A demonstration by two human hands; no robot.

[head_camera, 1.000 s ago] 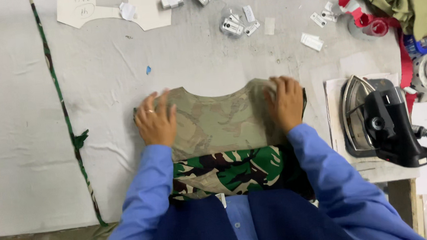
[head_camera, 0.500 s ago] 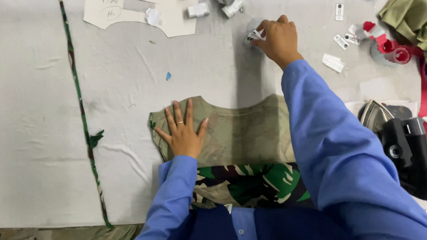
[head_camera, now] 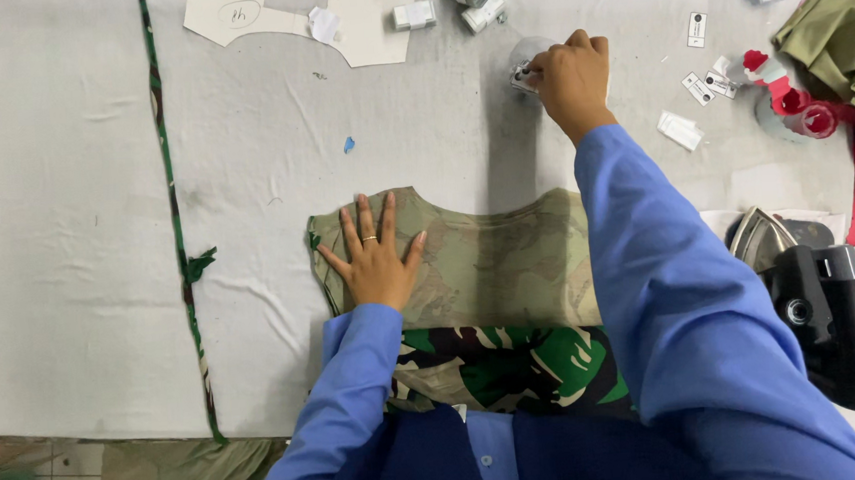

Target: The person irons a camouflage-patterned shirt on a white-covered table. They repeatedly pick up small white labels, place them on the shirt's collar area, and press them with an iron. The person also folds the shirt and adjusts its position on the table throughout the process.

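While my left hand (head_camera: 377, 259) lies flat and open on the soft, limp cloth (head_camera: 489, 261), my right hand (head_camera: 569, 78) pinches a small label (head_camera: 524, 71), upper centre.

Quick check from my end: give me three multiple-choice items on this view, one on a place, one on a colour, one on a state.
1. Where is the iron?
A. right of the fabric piece
B. left of it
C. on it

2. What colour are the sleeves?
A. red
B. blue
C. white

3. How is the left hand?
A. clenched
B. flat, fingers spread, on the fabric piece
C. lifted off the table

Key: 1 A, the iron sits by the right edge; 2 B, both arms show blue; 3 B, palm down on cloth, while the right hand reaches far up.
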